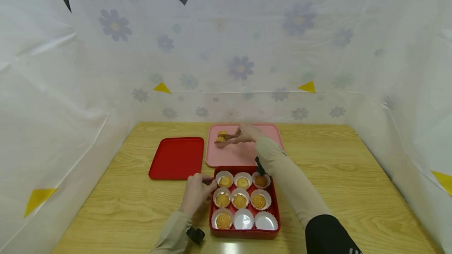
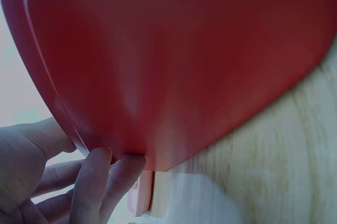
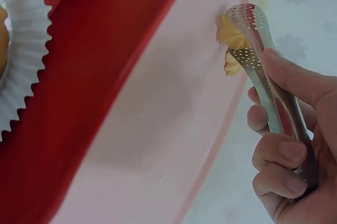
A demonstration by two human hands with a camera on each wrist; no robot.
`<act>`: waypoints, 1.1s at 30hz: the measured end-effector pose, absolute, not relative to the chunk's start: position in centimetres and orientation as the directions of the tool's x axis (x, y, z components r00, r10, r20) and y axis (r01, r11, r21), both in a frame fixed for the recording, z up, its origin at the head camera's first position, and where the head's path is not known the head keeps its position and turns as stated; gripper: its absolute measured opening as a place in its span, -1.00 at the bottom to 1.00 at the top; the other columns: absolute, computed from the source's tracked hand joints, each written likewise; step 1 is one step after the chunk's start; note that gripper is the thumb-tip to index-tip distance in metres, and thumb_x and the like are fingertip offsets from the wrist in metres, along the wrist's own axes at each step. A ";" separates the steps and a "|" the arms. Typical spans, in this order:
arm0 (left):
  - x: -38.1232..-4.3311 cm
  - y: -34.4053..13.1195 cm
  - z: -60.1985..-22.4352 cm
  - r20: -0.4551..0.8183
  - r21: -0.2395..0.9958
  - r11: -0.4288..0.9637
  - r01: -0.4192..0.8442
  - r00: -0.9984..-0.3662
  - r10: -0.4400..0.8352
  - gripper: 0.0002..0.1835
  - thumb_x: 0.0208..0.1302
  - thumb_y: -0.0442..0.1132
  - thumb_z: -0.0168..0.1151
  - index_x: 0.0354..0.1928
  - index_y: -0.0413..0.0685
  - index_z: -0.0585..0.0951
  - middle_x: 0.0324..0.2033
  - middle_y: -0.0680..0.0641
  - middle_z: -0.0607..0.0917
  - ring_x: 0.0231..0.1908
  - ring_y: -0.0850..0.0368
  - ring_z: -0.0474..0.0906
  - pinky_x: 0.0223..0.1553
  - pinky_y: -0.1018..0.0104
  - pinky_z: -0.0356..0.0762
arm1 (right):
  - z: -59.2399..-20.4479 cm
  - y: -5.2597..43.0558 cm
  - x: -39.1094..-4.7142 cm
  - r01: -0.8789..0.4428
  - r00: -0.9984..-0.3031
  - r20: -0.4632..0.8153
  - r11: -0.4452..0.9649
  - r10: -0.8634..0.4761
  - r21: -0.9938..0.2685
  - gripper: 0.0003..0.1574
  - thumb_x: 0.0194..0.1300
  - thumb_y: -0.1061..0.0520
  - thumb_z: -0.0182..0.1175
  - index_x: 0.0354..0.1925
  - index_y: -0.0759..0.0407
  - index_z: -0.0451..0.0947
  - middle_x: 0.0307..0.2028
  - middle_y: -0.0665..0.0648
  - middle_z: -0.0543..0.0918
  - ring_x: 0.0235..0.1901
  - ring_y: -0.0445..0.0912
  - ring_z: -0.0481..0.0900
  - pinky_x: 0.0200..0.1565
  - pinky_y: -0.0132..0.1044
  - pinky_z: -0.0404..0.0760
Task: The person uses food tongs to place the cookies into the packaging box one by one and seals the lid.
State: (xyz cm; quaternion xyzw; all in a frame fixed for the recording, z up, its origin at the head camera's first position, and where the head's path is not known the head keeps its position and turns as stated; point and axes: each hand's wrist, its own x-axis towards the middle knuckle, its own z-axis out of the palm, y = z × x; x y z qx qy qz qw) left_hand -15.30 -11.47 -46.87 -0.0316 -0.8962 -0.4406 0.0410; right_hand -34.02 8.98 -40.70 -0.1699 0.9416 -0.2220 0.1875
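Observation:
My right hand (image 1: 248, 133) grips metal tongs (image 3: 279, 103) over the pink tray (image 1: 233, 158). Their perforated tips are at a piped yellow cookie (image 3: 231, 33), one tip on either side of it. A second yellow cookie (image 3: 232, 65) shows just below, partly behind the lower tip. My left hand (image 1: 196, 192) pinches the left wall of the red box (image 1: 245, 233) with thumb and fingers. Inside the box, white paper cups stand in three rows. Several hold cookies, such as the swirled cookie (image 1: 224, 220); the front middle cup (image 1: 243, 219) and front right cup (image 1: 266, 221) show bare bottoms.
A flat red lid or tray (image 1: 177, 158) lies left of the pink tray on the wooden table (image 1: 328, 167). Behind the table hangs a white flowered sheet (image 1: 226, 50), with similar sheeting at both sides. My right forearm crosses the box's back right corner.

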 end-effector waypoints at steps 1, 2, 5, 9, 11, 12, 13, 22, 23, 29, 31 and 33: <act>-15.3 -11.5 -46.9 0.100 0.790 0.606 0.094 -0.995 0.023 -0.84 0.19 -0.30 0.33 -0.28 -0.24 0.80 -0.44 -0.15 0.81 -0.66 0.30 0.61 -0.60 0.42 0.56 | -40.8 9.0 -34.1 -0.232 -0.876 -0.274 0.844 -0.397 -0.483 -0.41 0.18 -0.32 0.37 -0.21 0.16 0.76 -0.72 -0.09 0.29 -0.62 -0.18 0.15 -0.45 -0.31 0.28; -15.3 -11.5 -46.8 0.100 0.789 0.607 0.094 -0.995 0.023 -0.84 0.19 -0.30 0.33 -0.28 -0.24 0.80 -0.44 -0.14 0.81 -0.66 0.30 0.61 -0.59 0.42 0.56 | -40.8 9.0 -34.1 -0.230 -0.878 -0.271 0.844 -0.395 -0.484 -0.43 0.18 -0.31 0.38 -0.19 0.15 0.76 -0.70 -0.08 0.32 -0.61 -0.17 0.16 -0.44 -0.30 0.28; -15.3 -11.4 -46.7 0.096 0.782 0.617 0.087 -0.995 0.019 -0.84 0.19 -0.29 0.34 -0.28 -0.23 0.80 -0.43 -0.14 0.81 -0.64 0.30 0.61 -0.57 0.42 0.56 | -40.7 9.1 -34.0 -0.233 -0.881 -0.266 0.848 -0.391 -0.477 -0.45 0.20 -0.28 0.37 -0.15 0.15 0.75 -0.61 -0.05 0.42 -0.56 -0.16 0.22 -0.39 -0.29 0.32; -15.3 -11.4 -46.6 0.101 0.764 0.639 0.084 -0.995 0.011 -0.85 0.18 -0.28 0.35 -0.29 -0.20 0.81 -0.43 -0.12 0.82 -0.62 0.30 0.60 -0.52 0.41 0.57 | -40.0 9.5 -33.4 -0.257 -0.882 -0.247 0.849 -0.402 -0.463 -0.47 0.30 -0.18 0.32 0.03 0.16 0.68 -0.19 0.12 0.70 -0.32 -0.11 0.52 -0.20 -0.24 0.52; -15.2 -11.3 -46.6 0.099 0.763 0.641 0.082 -0.995 0.009 -0.84 0.18 -0.27 0.35 -0.29 -0.20 0.81 -0.43 -0.12 0.82 -0.61 0.30 0.60 -0.51 0.41 0.57 | -39.5 9.8 -33.0 -0.267 -0.880 -0.238 0.842 -0.411 -0.468 -0.49 0.34 -0.13 0.30 0.10 0.15 0.64 0.04 0.18 0.70 -0.12 -0.05 0.61 -0.08 -0.18 0.59; -15.2 -11.3 -46.6 0.100 0.762 0.642 0.082 -0.995 0.009 -0.84 0.18 -0.27 0.35 -0.29 -0.20 0.81 -0.43 -0.11 0.82 -0.61 0.30 0.60 -0.50 0.41 0.57 | -39.3 10.0 -32.8 -0.264 -0.878 -0.238 0.835 -0.414 -0.482 -0.50 0.34 -0.11 0.29 0.11 0.16 0.62 0.07 0.20 0.68 -0.06 -0.01 0.63 -0.03 -0.13 0.60; -15.2 -11.4 -46.6 0.100 0.762 0.643 0.083 -0.995 0.010 -0.84 0.18 -0.27 0.35 -0.29 -0.20 0.81 -0.43 -0.11 0.82 -0.61 0.30 0.60 -0.50 0.40 0.56 | -39.0 10.1 -32.7 -0.260 -0.876 -0.239 0.828 -0.419 -0.497 -0.52 0.35 -0.09 0.29 0.11 0.16 0.61 0.09 0.21 0.67 -0.02 0.03 0.63 0.01 -0.09 0.61; -15.2 -11.2 -46.5 0.084 0.776 0.626 0.074 -0.996 0.014 -0.83 0.20 -0.27 0.33 -0.28 -0.22 0.80 -0.42 -0.12 0.81 -0.62 0.29 0.61 -0.53 0.42 0.58 | -37.5 12.0 -31.6 -0.305 -0.861 -0.222 0.814 -0.457 -0.495 -0.60 0.36 -0.04 0.28 0.03 0.18 0.66 0.02 0.24 0.71 -0.04 0.08 0.66 -0.01 -0.07 0.63; -15.2 -11.2 -46.5 0.077 0.779 0.623 0.067 -0.997 0.011 -0.83 0.21 -0.27 0.33 -0.27 -0.22 0.80 -0.42 -0.12 0.82 -0.61 0.28 0.61 -0.53 0.42 0.58 | -37.3 12.3 -31.4 -0.314 -0.859 -0.222 0.816 -0.462 -0.486 -0.61 0.35 -0.04 0.28 0.00 0.18 0.68 -0.02 0.23 0.73 -0.10 0.05 0.66 -0.07 -0.10 0.62; -14.9 -11.3 -46.5 0.080 0.770 0.634 0.070 -0.997 0.013 -0.84 0.21 -0.28 0.33 -0.28 -0.22 0.80 -0.42 -0.13 0.82 -0.58 0.28 0.61 -0.51 0.41 0.58 | -36.4 13.9 -29.8 -0.394 -0.843 -0.199 0.825 -0.500 -0.404 -0.64 0.28 -0.10 0.34 -0.13 0.12 0.76 -0.20 0.13 0.79 -0.41 -0.13 0.52 -0.33 -0.30 0.46; -14.9 -11.3 -46.5 0.083 0.763 0.642 0.072 -0.996 0.013 -0.84 0.21 -0.27 0.34 -0.28 -0.21 0.81 -0.41 -0.12 0.82 -0.57 0.28 0.61 -0.49 0.41 0.58 | -36.0 14.4 -29.2 -0.424 -0.832 -0.180 0.810 -0.525 -0.405 -0.65 0.26 -0.08 0.35 -0.15 0.14 0.77 -0.26 0.12 0.79 -0.46 -0.16 0.48 -0.38 -0.32 0.42; -15.0 -11.3 -46.5 0.084 0.760 0.646 0.072 -0.996 0.012 -0.83 0.21 -0.26 0.34 -0.27 -0.20 0.81 -0.41 -0.11 0.82 -0.55 0.28 0.60 -0.47 0.40 0.58 | -35.7 14.9 -28.5 -0.452 -0.815 -0.162 0.785 -0.556 -0.423 -0.68 0.26 -0.04 0.36 -0.16 0.15 0.78 -0.32 0.11 0.79 -0.52 -0.18 0.42 -0.41 -0.32 0.39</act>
